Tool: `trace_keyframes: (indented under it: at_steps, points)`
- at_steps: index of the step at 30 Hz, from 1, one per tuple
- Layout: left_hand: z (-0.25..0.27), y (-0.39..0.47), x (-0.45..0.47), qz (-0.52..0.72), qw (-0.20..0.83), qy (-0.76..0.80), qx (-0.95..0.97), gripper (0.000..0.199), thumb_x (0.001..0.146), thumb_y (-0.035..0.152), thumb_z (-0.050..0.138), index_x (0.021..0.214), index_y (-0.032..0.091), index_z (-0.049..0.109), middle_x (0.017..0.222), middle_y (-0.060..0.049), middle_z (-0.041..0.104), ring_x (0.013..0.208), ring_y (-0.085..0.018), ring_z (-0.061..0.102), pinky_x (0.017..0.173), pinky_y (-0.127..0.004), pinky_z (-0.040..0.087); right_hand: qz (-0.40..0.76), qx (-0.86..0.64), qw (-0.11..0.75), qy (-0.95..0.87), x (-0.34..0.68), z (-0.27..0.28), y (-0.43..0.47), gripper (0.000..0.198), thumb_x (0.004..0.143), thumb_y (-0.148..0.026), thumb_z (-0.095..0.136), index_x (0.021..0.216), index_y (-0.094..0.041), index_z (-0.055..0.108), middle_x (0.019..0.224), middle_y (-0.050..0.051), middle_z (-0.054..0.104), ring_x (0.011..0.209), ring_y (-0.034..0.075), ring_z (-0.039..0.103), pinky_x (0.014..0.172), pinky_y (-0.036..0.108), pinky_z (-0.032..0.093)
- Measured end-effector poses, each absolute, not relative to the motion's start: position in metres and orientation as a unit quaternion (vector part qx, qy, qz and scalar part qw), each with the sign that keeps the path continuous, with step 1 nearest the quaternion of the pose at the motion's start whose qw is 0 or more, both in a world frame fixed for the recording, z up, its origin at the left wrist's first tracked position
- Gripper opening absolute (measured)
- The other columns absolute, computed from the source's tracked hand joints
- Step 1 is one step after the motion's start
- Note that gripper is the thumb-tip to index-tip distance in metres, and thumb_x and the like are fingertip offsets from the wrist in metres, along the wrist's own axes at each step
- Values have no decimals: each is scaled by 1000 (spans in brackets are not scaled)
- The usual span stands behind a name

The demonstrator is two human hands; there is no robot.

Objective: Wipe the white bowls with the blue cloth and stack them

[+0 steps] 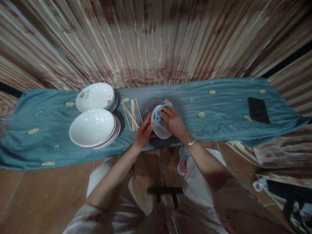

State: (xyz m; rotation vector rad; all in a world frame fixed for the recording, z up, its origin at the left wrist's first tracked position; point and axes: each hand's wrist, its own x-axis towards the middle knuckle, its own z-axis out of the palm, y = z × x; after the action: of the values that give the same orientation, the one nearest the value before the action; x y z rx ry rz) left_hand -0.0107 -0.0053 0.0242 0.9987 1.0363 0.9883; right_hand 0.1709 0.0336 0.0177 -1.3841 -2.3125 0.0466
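Your L hand (pixel 143 132) gripped bowl (pixel 162 129), fingers part-curled round wall; your R hand (pixel 174 122), fingers nearly closed, pinched blue cloth (pixel 157 113) inside. Bowl posn. was over tablecloth (pixel 220 109), R of chopsticks (pixel 133 116).

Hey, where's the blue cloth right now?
In the head view, the blue cloth is near the middle, right of the chopsticks, in the right hand at the far rim of the bowl, which the left hand holds.

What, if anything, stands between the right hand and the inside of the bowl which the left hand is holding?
Only the blue cloth, which the right hand holds inside the bowl. No other obstacle is visible; the left hand supports the bowl's left side.
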Motion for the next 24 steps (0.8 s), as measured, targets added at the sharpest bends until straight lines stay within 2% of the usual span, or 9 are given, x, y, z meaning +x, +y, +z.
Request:
trace_keyframes:
  at_steps: [3,14,20,24]
  points:
    - [25,-5,-11,434,647,451,435,84,81,57,71,155,29,43,142,-9,62,123,-34,61,85,-45,64,6,-516,196,-834,172,17,33,34,98,-9,44,121,-13,69,130,17,64,119,29,55,106,41,47]
    - [23,-5,-11,428,634,456,455,88,81,64,68,156,26,42,145,-11,59,121,-35,60,74,-40,65,15,-538,119,-834,179,16,23,29,95,-7,46,105,-11,73,118,17,68,110,27,57,100,38,47]
    - [20,-3,-11,430,630,464,450,87,81,63,69,156,26,42,140,-11,62,116,-32,63,73,-38,65,66,-540,78,-835,183,24,18,28,91,-4,49,101,-12,73,110,15,71,106,26,61,102,38,45]
    - [18,-2,-11,430,632,463,448,87,82,60,69,156,25,41,138,-11,64,113,-31,65,74,-38,65,129,-535,61,-833,187,29,15,26,87,-4,53,103,-11,73,113,15,72,109,25,63,101,36,44]
